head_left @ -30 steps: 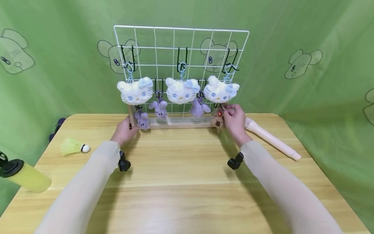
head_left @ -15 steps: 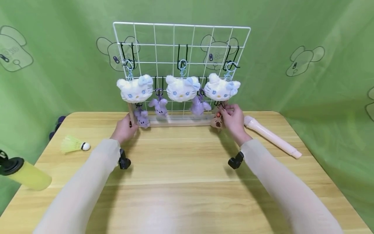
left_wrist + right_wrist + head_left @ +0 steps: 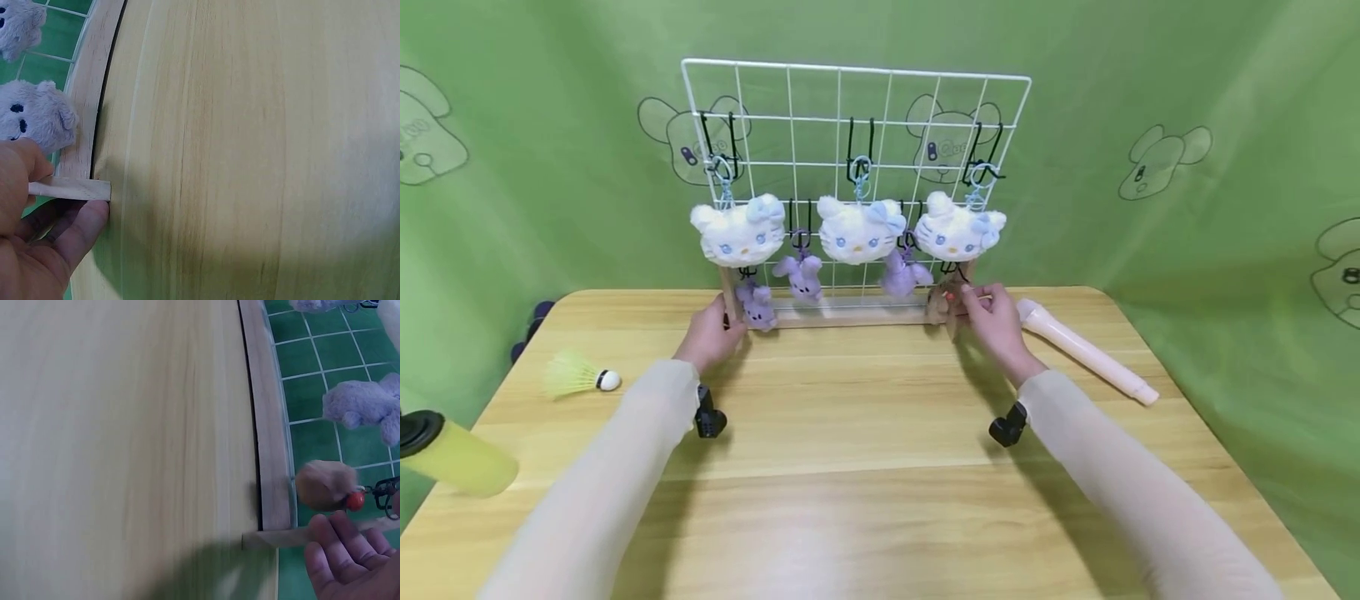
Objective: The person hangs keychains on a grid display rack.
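A white wire grid rack (image 3: 838, 142) stands in a wooden base (image 3: 850, 316). My left hand (image 3: 711, 333) pinches the base's left wooden side piece (image 3: 72, 188), thumb on one face and fingers on the other. At the lower right, a small brown plush keychain (image 3: 323, 485) with a red bead (image 3: 355, 500) hangs from a black hook. My right hand (image 3: 995, 325) is beside it, fingers loosely extended by the right wooden side piece (image 3: 275, 537). Its thumb, mostly cut off in the right wrist view, is close to the keychain's clasp (image 3: 384, 490).
White cat-head plush keychains (image 3: 742, 231) hang along the upper row. Purple plush keychains (image 3: 805, 277) hang lower. A pale pink tube (image 3: 1086, 350) lies at the right. A shuttlecock (image 3: 580, 377) and yellow bottle (image 3: 471, 458) are at the left of the wooden table (image 3: 850, 517).
My right hand has shifted slightly down from the hook. The brown plush has turned, so its face no longer shows. My left hand keeps its grip, and the head view has shifted slightly.
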Tool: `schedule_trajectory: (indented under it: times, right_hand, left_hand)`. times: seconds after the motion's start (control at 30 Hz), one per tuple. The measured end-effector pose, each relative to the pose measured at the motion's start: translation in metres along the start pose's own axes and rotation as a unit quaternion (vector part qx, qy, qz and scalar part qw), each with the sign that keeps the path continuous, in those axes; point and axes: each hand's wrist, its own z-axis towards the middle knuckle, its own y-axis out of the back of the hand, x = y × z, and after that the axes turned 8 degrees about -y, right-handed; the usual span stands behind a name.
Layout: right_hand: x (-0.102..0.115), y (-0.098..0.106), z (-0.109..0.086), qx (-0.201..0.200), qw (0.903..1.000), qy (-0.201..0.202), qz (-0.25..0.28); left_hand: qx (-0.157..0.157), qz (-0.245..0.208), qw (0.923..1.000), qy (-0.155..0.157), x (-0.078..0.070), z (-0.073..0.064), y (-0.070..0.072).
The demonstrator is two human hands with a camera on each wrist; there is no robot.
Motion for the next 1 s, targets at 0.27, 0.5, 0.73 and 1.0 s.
schedule_trajectory:
  times: [0.27, 0.5, 0.73, 1.0]
  right_hand:
    - [-0.007, 0.009, -0.003, 0.015, 0.9994, -0.021, 0.023]
    - [-0.016, 0.013, -0.011, 0.032, 0.9991, -0.029, -0.005]
    - [-0.022, 0.018, -0.024, 0.066, 0.9945, 0.048, -0.067]
    - [-0.017, 0.019, -0.042, 0.078, 0.9606, 0.192, -0.185]
  left_hand:
    - [0.001, -0.003, 1.0, -0.005, -0.001, 0.002, 0.0]
    - [0.0, -0.007, 1.0, 0.001, 0.001, 0.002, 0.0]
    - [0.005, -0.01, 0.9999, 0.006, 0.0, -0.002, 0.001]
    - [0.023, 0.002, 0.9997, 0.0, -0.002, -0.005, 0.006]
